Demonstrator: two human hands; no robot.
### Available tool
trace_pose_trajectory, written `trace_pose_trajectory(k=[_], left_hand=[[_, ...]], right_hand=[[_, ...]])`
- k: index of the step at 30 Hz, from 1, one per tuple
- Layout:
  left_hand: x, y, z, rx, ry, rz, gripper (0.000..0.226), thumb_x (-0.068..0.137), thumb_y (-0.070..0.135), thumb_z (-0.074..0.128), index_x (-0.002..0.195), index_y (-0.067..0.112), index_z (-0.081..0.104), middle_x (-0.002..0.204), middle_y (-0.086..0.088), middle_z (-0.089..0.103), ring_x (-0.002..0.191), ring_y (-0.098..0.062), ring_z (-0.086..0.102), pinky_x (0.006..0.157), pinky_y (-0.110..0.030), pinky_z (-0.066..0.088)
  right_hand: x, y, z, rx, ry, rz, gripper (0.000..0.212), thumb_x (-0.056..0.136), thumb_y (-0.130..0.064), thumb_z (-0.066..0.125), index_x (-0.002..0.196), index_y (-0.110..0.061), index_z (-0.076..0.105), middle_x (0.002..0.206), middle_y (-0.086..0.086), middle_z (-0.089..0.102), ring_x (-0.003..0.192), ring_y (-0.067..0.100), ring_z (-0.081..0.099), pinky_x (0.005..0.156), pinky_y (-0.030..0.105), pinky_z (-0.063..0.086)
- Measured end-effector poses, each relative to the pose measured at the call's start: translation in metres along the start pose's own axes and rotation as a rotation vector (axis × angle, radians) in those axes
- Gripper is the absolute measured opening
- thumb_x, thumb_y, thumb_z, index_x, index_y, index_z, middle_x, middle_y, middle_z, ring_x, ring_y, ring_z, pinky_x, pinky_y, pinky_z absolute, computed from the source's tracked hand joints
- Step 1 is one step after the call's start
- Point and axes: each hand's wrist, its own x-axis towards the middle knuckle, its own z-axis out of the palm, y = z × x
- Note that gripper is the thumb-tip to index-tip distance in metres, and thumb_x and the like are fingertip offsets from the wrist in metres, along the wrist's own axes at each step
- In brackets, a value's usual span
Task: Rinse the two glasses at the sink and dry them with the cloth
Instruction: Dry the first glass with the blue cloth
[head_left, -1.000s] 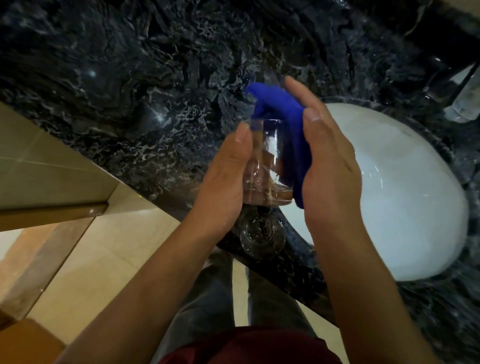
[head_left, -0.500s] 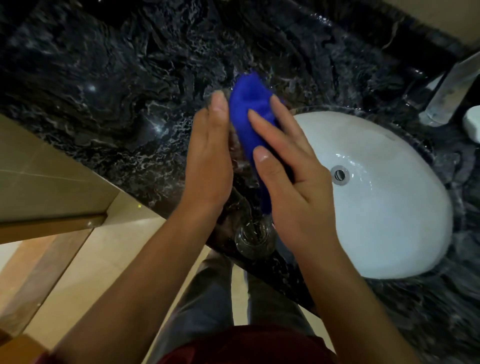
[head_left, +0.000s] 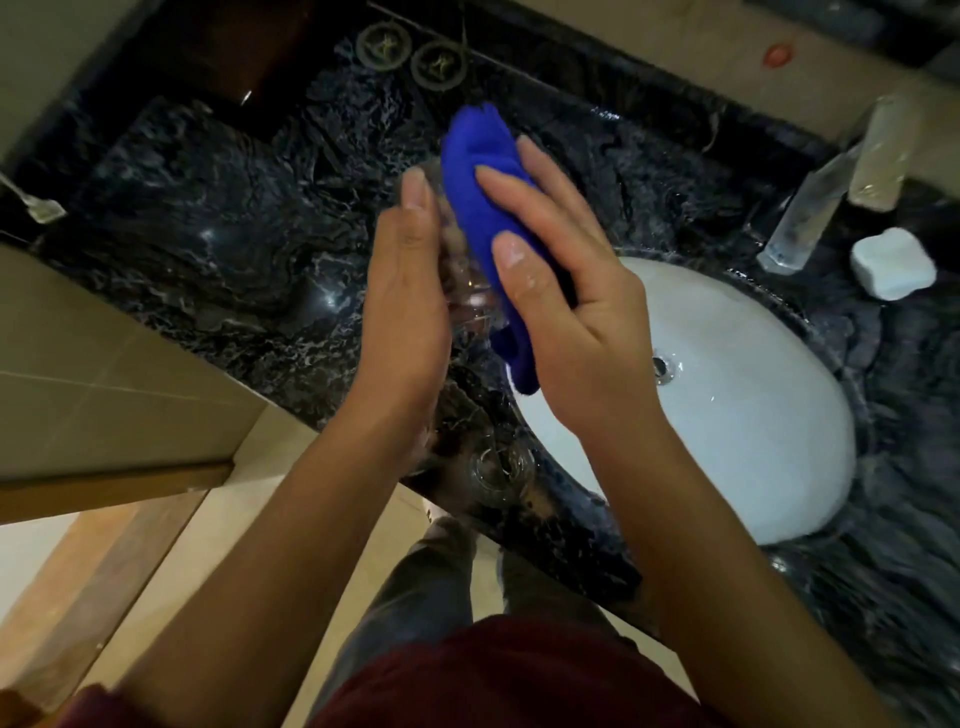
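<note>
I hold a clear glass (head_left: 467, 299) above the black marble counter (head_left: 208, 234), just left of the white sink (head_left: 727, 426). My left hand (head_left: 405, 312) grips its left side and hides most of it. My right hand (head_left: 582, 322) holds a blue cloth (head_left: 483, 176) pressed against the glass's right side, thumb and fingers lying over the cloth. A second clear glass (head_left: 498, 467) stands upright on the counter's front edge, below my hands and apart from them.
A chrome faucet (head_left: 810, 218) and a white soap bar (head_left: 893, 262) sit behind the sink at the right. Two round dark coasters (head_left: 410, 54) lie at the back of the counter. A beige tiled floor (head_left: 156, 545) drops away at the left.
Both hands rose and shifted away from me with the glass and cloth. The right hand slid the cloth along the glass. The view tilted up, showing faucet and soap.
</note>
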Motion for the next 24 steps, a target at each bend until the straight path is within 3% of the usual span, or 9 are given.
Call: trace_pose_trajectory(k=[5,8,13,15,17,19,21,24], left_hand=[[-0.013,0.025,0.013,0.059,-0.074,0.07,0.078,0.097,0.066,0.033,0.13,-0.001,0.057,0.117,-0.031,0.067,0.102,-0.048,0.069,0.081,-0.06,0.059],[-0.025,0.028,0.021,0.092,-0.069,0.152,0.073,0.096,0.063,0.034,0.123,-0.001,0.055,0.109,-0.033,0.064,0.095,-0.047,0.066,0.082,-0.064,0.057],[-0.034,0.026,0.03,0.066,-0.017,0.256,0.052,0.101,0.055,0.035,0.115,0.01,0.058,0.094,-0.003,0.066,0.079,-0.013,0.064,0.073,-0.031,0.055],[-0.036,0.028,0.032,0.066,-0.008,0.244,0.049,0.1,0.059,0.036,0.112,0.018,0.06,0.094,-0.003,0.067,0.08,-0.016,0.065,0.075,-0.03,0.054],[-0.037,0.03,0.032,0.095,0.01,0.209,0.052,0.099,0.064,0.035,0.112,0.022,0.062,0.097,0.0,0.069,0.086,-0.017,0.067,0.081,-0.03,0.055],[-0.036,0.032,0.031,0.093,0.023,0.146,0.059,0.096,0.07,0.036,0.113,0.021,0.064,0.104,0.005,0.074,0.095,-0.011,0.07,0.09,-0.034,0.056],[-0.035,0.036,0.03,0.03,-0.011,0.04,0.069,0.093,0.073,0.039,0.118,0.017,0.069,0.113,-0.006,0.076,0.107,-0.022,0.073,0.097,-0.045,0.057],[-0.035,0.038,0.027,-0.097,-0.087,-0.066,0.063,0.101,0.067,0.038,0.114,0.019,0.077,0.111,-0.006,0.08,0.107,-0.019,0.075,0.092,-0.034,0.057]], right_hand=[[0.016,-0.019,-0.01,0.174,0.014,0.034,0.045,0.109,-0.021,0.043,0.152,-0.01,0.048,0.156,0.008,0.051,0.14,0.02,0.053,0.116,0.045,0.045],[0.01,-0.024,-0.019,0.23,0.043,0.07,0.048,0.111,-0.022,0.037,0.158,-0.01,0.04,0.159,0.004,0.049,0.142,0.015,0.051,0.118,0.042,0.042],[-0.016,-0.035,-0.022,0.138,0.073,0.092,0.05,0.112,-0.028,0.039,0.161,-0.024,0.034,0.164,-0.009,0.041,0.15,0.005,0.039,0.124,0.043,0.034],[-0.027,-0.04,-0.023,0.07,0.088,0.098,0.049,0.111,-0.035,0.039,0.16,-0.035,0.035,0.166,-0.013,0.039,0.151,0.006,0.037,0.123,0.043,0.035],[-0.037,-0.044,-0.023,-0.038,0.092,0.073,0.048,0.109,-0.038,0.04,0.157,-0.042,0.038,0.168,-0.012,0.033,0.154,0.003,0.03,0.123,0.031,0.032],[-0.047,-0.047,-0.021,-0.148,0.073,0.034,0.047,0.109,-0.034,0.041,0.156,-0.038,0.04,0.171,-0.008,0.027,0.156,0.004,0.024,0.125,0.03,0.027],[-0.052,-0.049,-0.021,-0.237,0.048,0.015,0.046,0.11,-0.029,0.043,0.156,-0.033,0.042,0.171,-0.007,0.026,0.158,0.011,0.023,0.126,0.039,0.028],[-0.052,-0.05,-0.023,-0.368,0.019,-0.03,0.046,0.108,-0.026,0.044,0.154,-0.03,0.045,0.17,-0.004,0.031,0.159,0.019,0.022,0.127,0.027,0.02]])
